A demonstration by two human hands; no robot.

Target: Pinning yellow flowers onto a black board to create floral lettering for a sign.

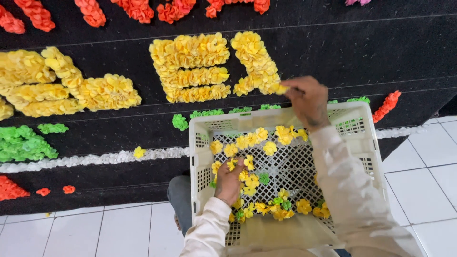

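My right hand [307,100] pinches a yellow paper flower [280,89] against the black board [381,52] beyond the white crate [366,124], extending the yellow flower shape [254,62], while my left hand [228,183], inside the crate, closes on another loose yellow flower [232,164], keeping supply close.

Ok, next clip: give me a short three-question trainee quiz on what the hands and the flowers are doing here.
1. True or false: the right hand presses a yellow flower against the black board.
2. Where is the left hand? A) on the floor tiles B) inside the white crate, among loose yellow flowers C) on the orange flowers
3. Fill in: besides yellow ones, the crate holds a few ______ flowers.

Key
1. True; it touches the end of a yellow flower shape.
2. B
3. green
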